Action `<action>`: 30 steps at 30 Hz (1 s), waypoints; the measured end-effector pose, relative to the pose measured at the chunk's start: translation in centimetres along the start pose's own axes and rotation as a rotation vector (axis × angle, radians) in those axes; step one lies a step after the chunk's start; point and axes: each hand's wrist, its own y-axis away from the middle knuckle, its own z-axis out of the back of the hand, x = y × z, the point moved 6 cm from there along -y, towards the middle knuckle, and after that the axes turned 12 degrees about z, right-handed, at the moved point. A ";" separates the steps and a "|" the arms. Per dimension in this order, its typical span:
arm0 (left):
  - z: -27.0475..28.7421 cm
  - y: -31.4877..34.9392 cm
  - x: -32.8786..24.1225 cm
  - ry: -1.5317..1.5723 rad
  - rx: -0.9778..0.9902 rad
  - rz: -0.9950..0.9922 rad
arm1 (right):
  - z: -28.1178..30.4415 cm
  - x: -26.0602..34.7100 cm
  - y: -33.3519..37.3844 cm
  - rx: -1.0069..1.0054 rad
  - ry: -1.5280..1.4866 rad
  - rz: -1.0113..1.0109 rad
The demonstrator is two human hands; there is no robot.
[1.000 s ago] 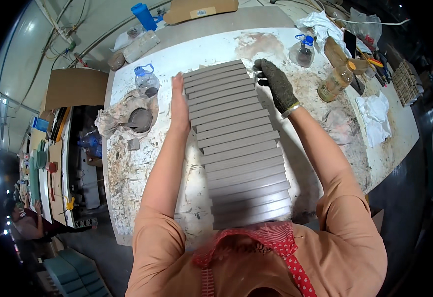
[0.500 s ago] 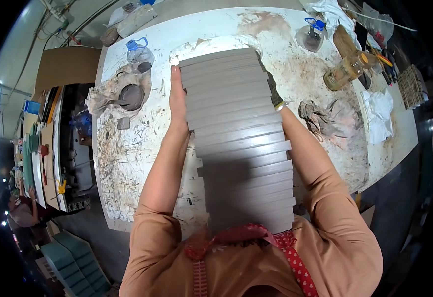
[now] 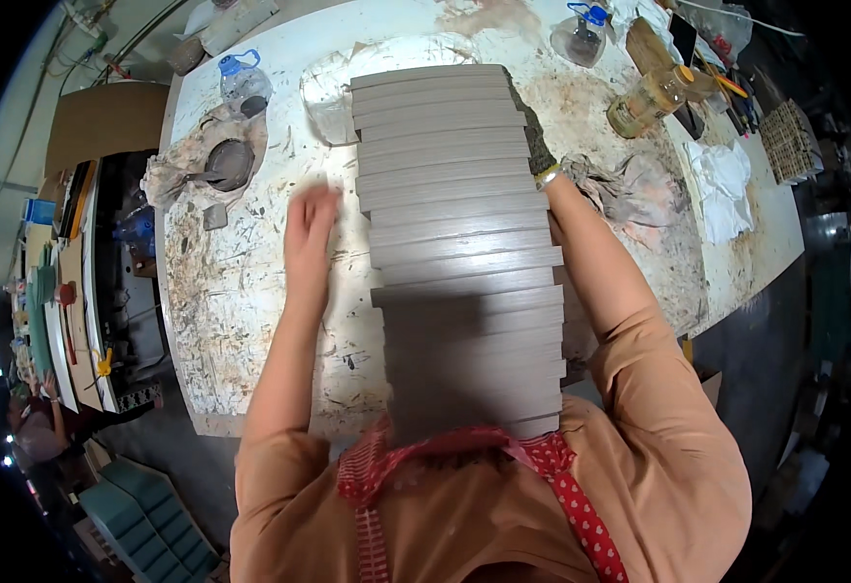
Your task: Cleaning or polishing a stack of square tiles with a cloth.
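A long grey slatted panel (image 3: 459, 243) with stepped, uneven edges runs from the middle of the white table back to my chest. It looks like many thin strips laid side by side. My right hand (image 3: 532, 131), in a dark glove with a yellow cuff, is at the panel's far right edge and holds it; the fingers are hidden behind it. Bare and slightly blurred, my left hand (image 3: 311, 219) hovers off the panel's left side, fingers loosely bent and holding nothing.
The stained white table (image 3: 250, 321) carries a grey-filled bowl (image 3: 229, 163) on a rag, a clear jug (image 3: 243, 83), a second jug (image 3: 579, 37), a yellow-capped bottle (image 3: 649, 102), a crumpled cloth (image 3: 629, 189) and white paper (image 3: 722, 189). A woven basket (image 3: 792, 146) stands at right.
My left hand has let go of the panel's left edge and moved away to the left and nearer me. My right hand stays at the panel. The whole view has shifted slightly.
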 end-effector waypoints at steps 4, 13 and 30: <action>4.5 12.9 6.5 -0.320 0.166 0.420 | 1.1 -0.7 -0.8 0.047 0.009 -0.020; -2.6 26.1 11.1 0.295 0.290 0.413 | -2.5 -2.8 -2.0 0.235 -0.015 -0.092; -5.9 26.0 7.9 0.142 0.092 0.322 | -2.5 -0.4 -0.2 0.176 0.539 0.323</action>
